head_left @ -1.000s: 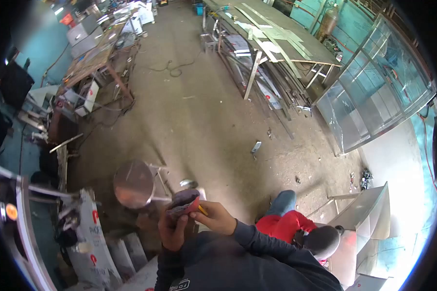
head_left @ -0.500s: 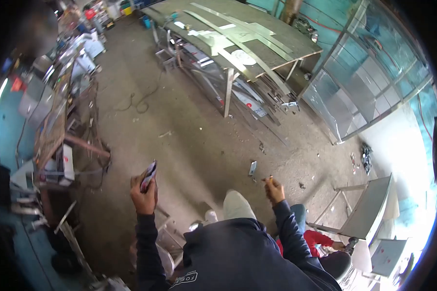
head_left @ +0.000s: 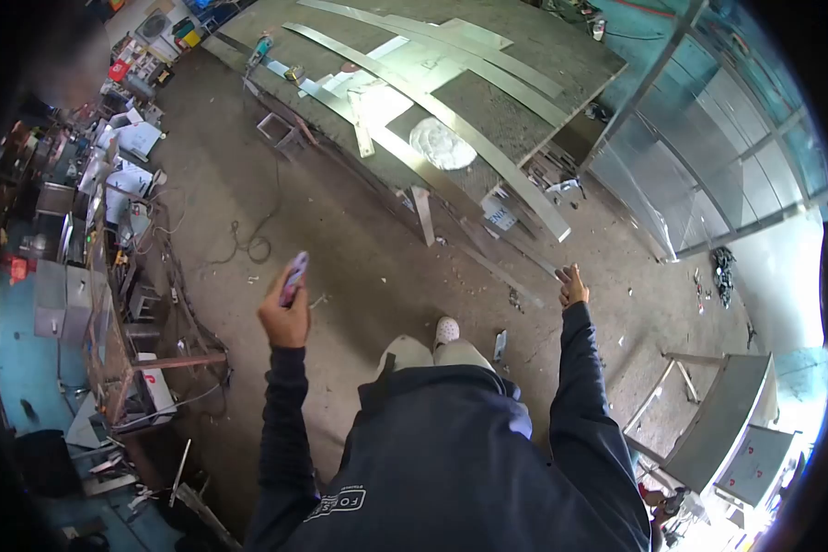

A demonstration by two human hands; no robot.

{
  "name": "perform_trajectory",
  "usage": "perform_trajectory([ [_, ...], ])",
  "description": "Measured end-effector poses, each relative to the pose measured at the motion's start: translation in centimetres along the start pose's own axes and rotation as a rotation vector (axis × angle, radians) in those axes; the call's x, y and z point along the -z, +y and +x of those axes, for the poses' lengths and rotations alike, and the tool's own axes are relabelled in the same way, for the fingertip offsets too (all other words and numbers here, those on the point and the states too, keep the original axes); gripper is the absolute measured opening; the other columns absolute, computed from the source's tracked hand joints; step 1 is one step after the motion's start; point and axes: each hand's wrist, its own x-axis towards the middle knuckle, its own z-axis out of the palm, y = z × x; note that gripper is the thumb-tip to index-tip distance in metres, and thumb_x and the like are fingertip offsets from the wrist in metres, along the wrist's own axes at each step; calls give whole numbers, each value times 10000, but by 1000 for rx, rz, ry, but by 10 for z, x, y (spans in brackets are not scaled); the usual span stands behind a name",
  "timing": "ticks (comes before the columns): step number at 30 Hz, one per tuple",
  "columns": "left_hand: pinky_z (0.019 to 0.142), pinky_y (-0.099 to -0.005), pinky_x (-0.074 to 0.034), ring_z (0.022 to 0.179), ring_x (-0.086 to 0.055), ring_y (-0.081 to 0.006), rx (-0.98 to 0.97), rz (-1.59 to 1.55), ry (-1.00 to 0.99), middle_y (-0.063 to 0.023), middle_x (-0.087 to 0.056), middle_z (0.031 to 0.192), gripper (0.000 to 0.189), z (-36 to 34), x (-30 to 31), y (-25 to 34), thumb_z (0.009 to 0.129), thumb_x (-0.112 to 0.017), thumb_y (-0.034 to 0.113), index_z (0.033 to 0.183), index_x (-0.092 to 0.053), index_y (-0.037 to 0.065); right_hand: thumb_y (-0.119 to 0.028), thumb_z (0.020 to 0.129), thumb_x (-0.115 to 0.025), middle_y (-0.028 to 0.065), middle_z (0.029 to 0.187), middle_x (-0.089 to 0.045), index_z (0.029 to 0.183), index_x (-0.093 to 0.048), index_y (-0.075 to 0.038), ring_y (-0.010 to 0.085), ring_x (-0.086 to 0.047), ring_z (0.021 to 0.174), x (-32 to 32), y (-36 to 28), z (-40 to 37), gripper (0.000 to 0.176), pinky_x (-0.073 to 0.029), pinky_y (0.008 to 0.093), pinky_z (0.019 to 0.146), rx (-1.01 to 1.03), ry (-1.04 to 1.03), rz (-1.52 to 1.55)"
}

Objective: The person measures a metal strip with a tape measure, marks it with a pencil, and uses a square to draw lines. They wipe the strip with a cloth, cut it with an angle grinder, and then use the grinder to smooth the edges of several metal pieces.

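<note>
My left hand (head_left: 287, 317), raised ahead of my body on the left, is closed around a small flat purple-and-pink object (head_left: 294, 279). Its exact kind does not show. Out to the right, my right hand (head_left: 574, 290) has its fingers curled together; anything small between them is too blurred to name. Beyond both hands stands a large worktable (head_left: 561, 69) bearing long metal strips (head_left: 432, 106), flat sheet pieces and a round crumpled whitish disc (head_left: 442, 143). Neither hand touches the table.
A cluttered bench (head_left: 115, 377) runs along the left. A coiled cable (head_left: 251, 247) lies on the floor (head_left: 359, 267). A framed panel (head_left: 708, 138) leans at the right, and a metal-topped stand (head_left: 718, 419) is lower right. A co-worker's red sleeve (head_left: 653, 498) shows behind it.
I have moved forward, so the worktable appears nearer. My right arm has stretched farther out and forward. The left hand still grips its flat object, raised slightly higher.
</note>
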Motion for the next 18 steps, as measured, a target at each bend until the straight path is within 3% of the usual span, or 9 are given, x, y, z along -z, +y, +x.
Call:
perform_trajectory([
  [1, 795, -326, -523, 881, -685, -220, 71, -58, -54, -186, -690, 1084, 386, 18, -18, 13, 799, -630, -4, 1184, -635, -15, -511, 926, -574, 135, 1081, -676, 1238, -548, -2, 58, -343, 404, -15, -17, 10, 597, -253, 212, 329, -21, 42, -47],
  [3, 646, -298, -523, 711, -666, -128, -156, -93, -123, -157, -726, 918, 362, 46, -72, 24, 797, -649, 18, 1159, -664, 12, -527, 920, -576, 92, 982, -664, 1187, -564, -22, 56, -323, 402, -37, -40, 27, 571, -239, 207, 329, -60, -5, 15],
  [4, 635, -310, -527, 696, -677, -138, -328, -55, -100, -180, -715, 947, 386, 57, -111, 26, 768, -648, 16, 1154, -669, 14, -543, 915, -579, 49, 883, -653, 1137, -580, -42, 53, -303, 401, -43, -45, 34, 548, -224, 202, 330, -103, -39, 78],
  [6, 681, -334, -557, 729, -711, -264, -377, -150, -303, -167, -696, 1054, 405, 70, -171, 85, 737, -666, 30, 1139, -689, 69, -524, 919, -586, 18, 772, -587, 1033, -571, -69, 55, -308, 392, -44, -40, 58, 469, -225, 205, 321, -111, -43, 110],
  [8, 782, -344, -573, 968, -693, -252, -603, -331, -348, -135, -659, 1176, 394, 71, -264, 113, 728, -655, 9, 1111, -692, 97, -462, 927, -613, -48, 567, -365, 795, -490, -161, 58, -316, 367, -55, -39, 59, 351, -221, 216, 298, -76, 7, 144],
  [10, 955, -300, -523, 1238, -553, -206, -809, -328, -550, -109, -594, 1307, 414, 60, -355, 130, 750, -643, -1, 1156, -651, 78, -447, 931, -614, -50, 582, -396, 801, -508, -171, 55, -314, 370, -73, -44, 47, 322, -218, 215, 297, -78, 113, 141],
  [12, 987, -324, -508, 1324, -466, -225, -991, -317, -657, -127, -539, 1373, 377, 39, -430, 145, 813, -604, 33, 1189, -625, 56, -399, 927, -641, -46, 543, -396, 845, -555, -154, 61, -311, 358, -68, -39, 42, 273, -218, 234, 306, -30, 176, 177],
  [15, 985, -370, -506, 1363, -410, -287, -1079, -121, -936, -149, -450, 1452, 407, 56, -435, 171, 865, -549, 74, 1263, -564, -7, -381, 926, -648, -46, 538, -415, 886, -581, -123, 51, -308, 352, -82, -73, 4, 270, -217, 221, 306, 55, 324, 157],
  [18, 1007, -372, -485, 1372, -395, -301, -1277, -234, -754, -173, -422, 1468, 446, 65, -447, 141, 867, -543, 80, 1297, -526, -39, -360, 934, -642, -56, 484, -369, 942, -600, -98, 45, -273, 326, -93, -96, -12, 266, -199, 214, 288, 91, 466, 46],
])
